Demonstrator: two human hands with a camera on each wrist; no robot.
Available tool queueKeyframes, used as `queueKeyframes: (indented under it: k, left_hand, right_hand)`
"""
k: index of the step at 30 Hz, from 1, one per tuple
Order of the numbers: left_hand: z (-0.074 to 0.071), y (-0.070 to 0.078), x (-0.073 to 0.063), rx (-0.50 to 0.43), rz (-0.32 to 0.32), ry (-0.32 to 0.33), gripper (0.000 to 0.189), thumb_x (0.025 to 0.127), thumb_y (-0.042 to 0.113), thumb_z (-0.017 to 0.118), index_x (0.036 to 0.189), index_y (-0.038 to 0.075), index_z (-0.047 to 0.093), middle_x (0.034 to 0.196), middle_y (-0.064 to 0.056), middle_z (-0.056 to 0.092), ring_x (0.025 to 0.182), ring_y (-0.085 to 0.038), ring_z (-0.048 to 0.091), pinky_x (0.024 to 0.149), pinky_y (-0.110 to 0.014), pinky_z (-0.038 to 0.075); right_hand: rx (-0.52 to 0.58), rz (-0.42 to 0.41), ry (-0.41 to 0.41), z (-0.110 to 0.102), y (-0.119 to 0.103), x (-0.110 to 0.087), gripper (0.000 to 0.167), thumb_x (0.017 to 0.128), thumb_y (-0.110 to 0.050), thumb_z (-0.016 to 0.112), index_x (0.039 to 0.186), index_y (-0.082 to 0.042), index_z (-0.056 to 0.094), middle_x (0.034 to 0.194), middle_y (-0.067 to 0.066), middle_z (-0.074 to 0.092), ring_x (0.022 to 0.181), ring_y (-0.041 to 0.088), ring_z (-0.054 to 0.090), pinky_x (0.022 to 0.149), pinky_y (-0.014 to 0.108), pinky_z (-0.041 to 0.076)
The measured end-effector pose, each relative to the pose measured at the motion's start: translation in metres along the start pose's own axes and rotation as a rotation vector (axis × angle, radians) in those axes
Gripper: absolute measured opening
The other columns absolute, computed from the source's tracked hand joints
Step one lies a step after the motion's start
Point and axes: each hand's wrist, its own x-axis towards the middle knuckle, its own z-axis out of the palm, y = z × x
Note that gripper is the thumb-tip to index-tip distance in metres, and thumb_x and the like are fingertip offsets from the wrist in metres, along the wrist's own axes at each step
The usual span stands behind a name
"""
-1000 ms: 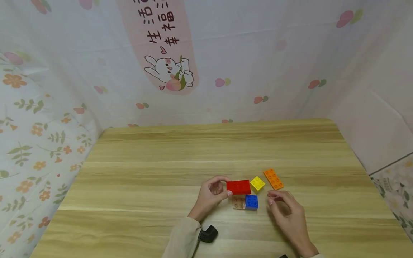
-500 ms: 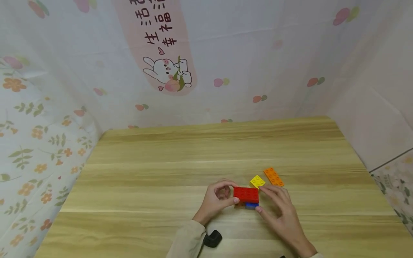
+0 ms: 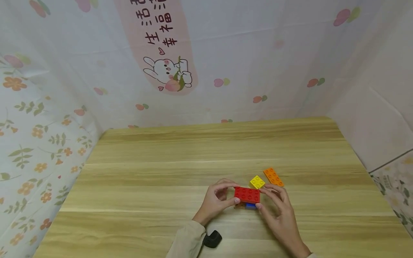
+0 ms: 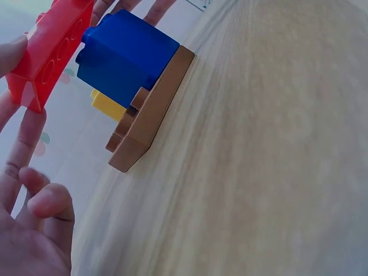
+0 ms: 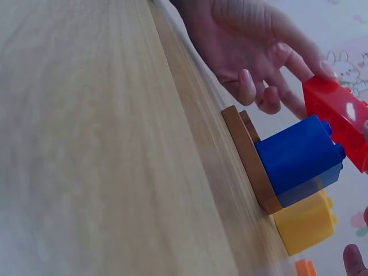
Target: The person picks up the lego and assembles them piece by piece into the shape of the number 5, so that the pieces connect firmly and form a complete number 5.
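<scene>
A red toy building brick is held level over a blue brick, with a gap between them in both wrist views. My left hand pinches its left end between thumb and fingers. At its right end, my right hand has thumb and fingertips on either side of the brick. The blue brick sits on one end of a flat brown brick, whose other studs are bare. That brown brick lies on the table. Just behind them is a small yellow brick, near the right fingertips.
A flat orange brick lies on the wooden table behind the right hand. Patterned cloth hangs behind the table and at its sides. A black device is by the left wrist.
The left hand has brought the red brick rightward and toward the front, over the blue brick. My right hand has come leftward to the brick's right end. Yellow and orange bricks stay put.
</scene>
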Motion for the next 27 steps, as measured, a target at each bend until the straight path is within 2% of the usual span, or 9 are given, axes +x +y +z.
queueKeyframes:
  k: [5, 10, 17, 23, 27]
  left_hand:
    - [-0.001, 0.002, -0.001, 0.019, -0.009, 0.006, 0.029, 0.078, -0.002, 0.072, 0.104, -0.01, 0.063, 0.099, -0.015, 0.061, 0.064, -0.039, 0.037, 0.048, -0.021, 0.031]
    - [-0.001, 0.003, -0.003, 0.019, -0.019, 0.015, 0.033, 0.077, -0.003, 0.073, 0.107, -0.009, 0.062, 0.095, -0.017, 0.061, 0.063, -0.04, 0.04, 0.05, -0.019, 0.034]
    - [0.001, 0.004, -0.004, 0.038, -0.021, 0.035, 0.028, 0.075, -0.002, 0.074, 0.101, -0.002, 0.063, 0.072, -0.026, 0.049, 0.059, -0.039, 0.039, 0.049, -0.021, 0.036]
    - [0.002, 0.004, -0.005, 0.052, -0.022, 0.039, 0.029, 0.074, -0.004, 0.074, 0.1, -0.002, 0.062, 0.074, -0.027, 0.049, 0.06, -0.038, 0.041, 0.047, -0.026, 0.036]
    - [0.003, 0.002, -0.006, 0.041, -0.012, 0.036, 0.029, 0.073, -0.004, 0.074, 0.099, -0.002, 0.062, 0.078, -0.029, 0.05, 0.061, -0.039, 0.041, 0.046, -0.027, 0.037]
  right_hand:
    - [0.001, 0.003, -0.016, 0.001, 0.004, -0.001, 0.047, 0.071, 0.014, 0.072, 0.115, -0.001, 0.062, 0.123, 0.012, 0.047, 0.114, 0.009, 0.044, 0.096, 0.015, 0.034]
    - [-0.016, -0.009, -0.018, 0.0, 0.006, -0.002, 0.048, 0.069, 0.014, 0.073, 0.114, -0.001, 0.063, 0.122, 0.013, 0.049, 0.117, 0.011, 0.041, 0.099, 0.018, 0.03]
    - [-0.033, -0.009, -0.017, -0.001, 0.002, -0.001, 0.048, 0.065, 0.018, 0.074, 0.11, 0.002, 0.064, 0.12, 0.016, 0.049, 0.117, 0.01, 0.04, 0.101, 0.018, 0.027]
    - [0.002, -0.046, -0.015, -0.004, -0.019, 0.006, 0.046, 0.065, 0.02, 0.071, 0.108, 0.005, 0.064, 0.116, 0.023, 0.049, 0.117, 0.01, 0.04, 0.102, 0.018, 0.025]
    - [0.019, -0.032, -0.029, -0.006, -0.02, 0.006, 0.044, 0.066, 0.02, 0.071, 0.107, 0.006, 0.063, 0.116, 0.024, 0.049, 0.118, 0.009, 0.039, 0.103, 0.017, 0.023]
